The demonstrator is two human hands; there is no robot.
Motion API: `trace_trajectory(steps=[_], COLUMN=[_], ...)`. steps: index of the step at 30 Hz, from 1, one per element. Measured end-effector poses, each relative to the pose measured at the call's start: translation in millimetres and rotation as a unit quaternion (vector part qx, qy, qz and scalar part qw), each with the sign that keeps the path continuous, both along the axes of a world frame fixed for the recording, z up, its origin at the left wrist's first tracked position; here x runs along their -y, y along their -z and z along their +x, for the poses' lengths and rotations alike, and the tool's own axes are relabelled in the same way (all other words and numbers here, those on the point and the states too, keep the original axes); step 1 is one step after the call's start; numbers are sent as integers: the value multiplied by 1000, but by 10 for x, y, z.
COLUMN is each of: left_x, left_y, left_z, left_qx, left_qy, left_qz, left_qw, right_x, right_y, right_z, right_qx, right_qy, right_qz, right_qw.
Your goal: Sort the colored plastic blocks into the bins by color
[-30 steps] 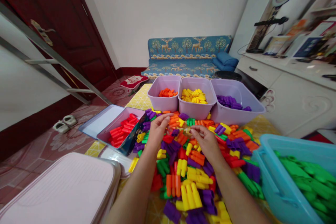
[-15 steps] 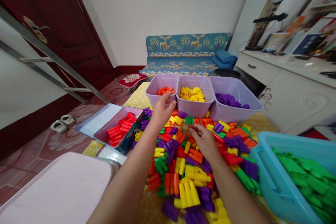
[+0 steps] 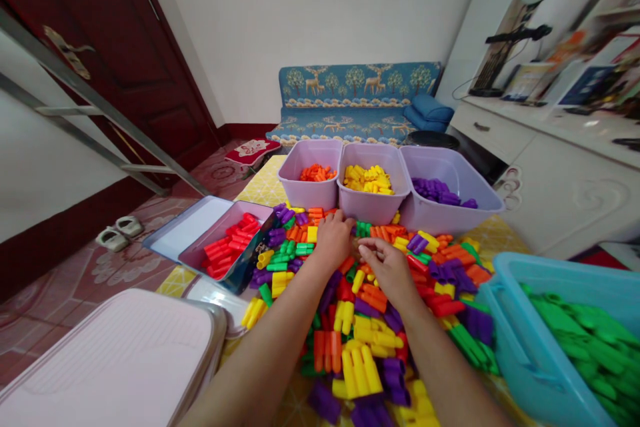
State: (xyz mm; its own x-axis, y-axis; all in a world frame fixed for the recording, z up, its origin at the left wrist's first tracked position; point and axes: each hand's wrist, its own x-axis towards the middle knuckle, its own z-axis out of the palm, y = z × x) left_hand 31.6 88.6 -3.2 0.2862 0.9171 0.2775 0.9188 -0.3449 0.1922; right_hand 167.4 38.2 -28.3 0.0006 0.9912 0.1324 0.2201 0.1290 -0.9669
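My left hand (image 3: pixel 335 239) is down at the far part of a pile of plastic peg-shaped blocks (image 3: pixel 360 363), fingers curled and their tips hidden among the pieces. Close beside it on the right, my right hand (image 3: pixel 390 270) hovers low over the pile with thumb and fingers drawn together. A small brownish thing at its fingertips is too blurred to name. Red, orange, yellow, green and purple blocks lie mixed around both hands. Just beyond them stand lilac bins with orange blocks (image 3: pixel 319 173), yellow blocks (image 3: pixel 367 179) and purple blocks (image 3: pixel 440 191).
At the left, an open box (image 3: pixel 193 230) holds red blocks (image 3: pixel 233 245). A turquoise tub (image 3: pixel 520 333) with green blocks (image 3: pixel 585 333) stands at the right. A pale pink lid (image 3: pixel 110 360) lies near left. Beyond the table are a blue patterned sofa (image 3: pixel 345 121) and a metal ladder (image 3: pixel 115 120).
My left hand has moved right and down from in front of the orange-block bin into the pile beside my right hand. My right hand has stayed nearly in place.
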Motion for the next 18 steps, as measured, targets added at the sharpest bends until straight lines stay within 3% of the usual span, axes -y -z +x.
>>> trace_trajectory(steps=[7,13,15,18], left_x=[19,68,55,13], left_y=[-24,-185,-237,-264], left_z=[-7,-176,-295,-479], left_qx=[-3,83,118,125], left_qy=[9,71,59,-18], left_qz=[-7,-75,-74,-1], left_qw=[1000,991,988,992], right_x=[3,10,6,1], right_y=[-5,-18,-9,14], right_z=[-1,-5,-8,-13], right_qx=[0,-19,-21,-15], right_qy=[0,-11,-11,-1], right_qz=[5,6,8,5], right_qw=[1000,1000,1000,1000])
